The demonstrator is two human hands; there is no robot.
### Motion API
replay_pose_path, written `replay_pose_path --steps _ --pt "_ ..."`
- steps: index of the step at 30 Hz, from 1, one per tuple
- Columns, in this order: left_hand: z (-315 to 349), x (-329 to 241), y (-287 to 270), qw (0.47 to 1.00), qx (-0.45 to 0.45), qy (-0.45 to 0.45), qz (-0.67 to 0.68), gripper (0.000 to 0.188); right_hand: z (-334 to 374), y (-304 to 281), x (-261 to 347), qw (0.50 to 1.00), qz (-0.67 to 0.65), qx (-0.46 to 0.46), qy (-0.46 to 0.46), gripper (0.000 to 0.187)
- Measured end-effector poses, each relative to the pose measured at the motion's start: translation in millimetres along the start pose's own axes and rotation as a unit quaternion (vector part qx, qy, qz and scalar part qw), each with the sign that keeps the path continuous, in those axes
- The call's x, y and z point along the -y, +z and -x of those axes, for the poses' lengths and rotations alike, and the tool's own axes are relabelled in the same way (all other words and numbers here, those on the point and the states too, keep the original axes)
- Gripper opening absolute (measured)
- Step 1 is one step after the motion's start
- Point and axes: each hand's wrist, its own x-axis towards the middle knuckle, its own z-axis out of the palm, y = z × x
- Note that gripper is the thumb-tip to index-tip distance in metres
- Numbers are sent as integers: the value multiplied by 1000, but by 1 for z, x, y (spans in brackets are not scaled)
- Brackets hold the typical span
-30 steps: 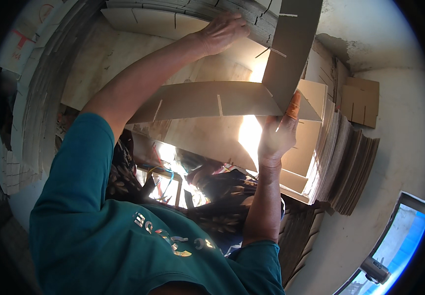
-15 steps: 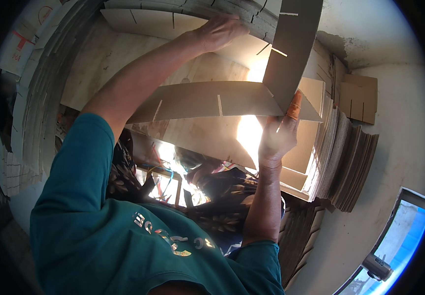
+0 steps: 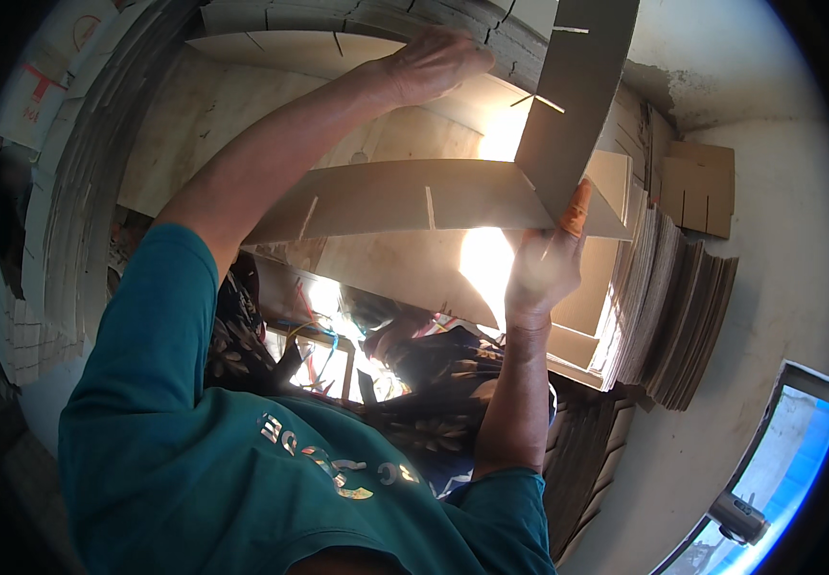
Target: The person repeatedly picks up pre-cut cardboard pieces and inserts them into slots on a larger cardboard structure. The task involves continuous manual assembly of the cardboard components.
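Note:
My right hand [image 3: 541,270] is closed on a slotted cardboard strip [image 3: 376,199], at the corner where it meets a second cardboard strip [image 3: 575,91] that runs away from me. An orange cover wraps one of its fingers. Farther off, my left hand [image 3: 441,65] is closed at the upper edge of a third slotted strip [image 3: 290,48], which lies roughly parallel to the near one. That far strip meets the second one at a slot on the right. The left fingertips are partly hidden behind the hand.
A pale wooden board [image 3: 405,134] lies under the strips. On the right stands a stack of cardboard sheets [image 3: 659,297], with slotted pieces [image 3: 700,187] against the wall. More stacked cardboard [image 3: 98,172] lines the left side. Bright light glares below the near strip.
My left hand has shifted slightly to the right along with the far strip, whose left end now bows a little. My right hand has barely moved.

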Motion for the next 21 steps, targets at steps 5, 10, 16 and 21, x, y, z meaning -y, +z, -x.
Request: replay_pose_path --steps 5,10,16,21 --pt "-6 -8 -5 1000 1 5 -16 17 5 -1 -8 999 -25 12 17 71" --pt "-12 -25 -14 998 -40 26 31 14 7 -5 -5 998 45 50 -2 60" --pt "-16 -49 -28 990 -5 21 141 12 5 -9 -1 977 56 148 143 60" --pt "-10 -74 -47 972 59 -52 222 20 17 -3 -15 994 68 76 28 66"
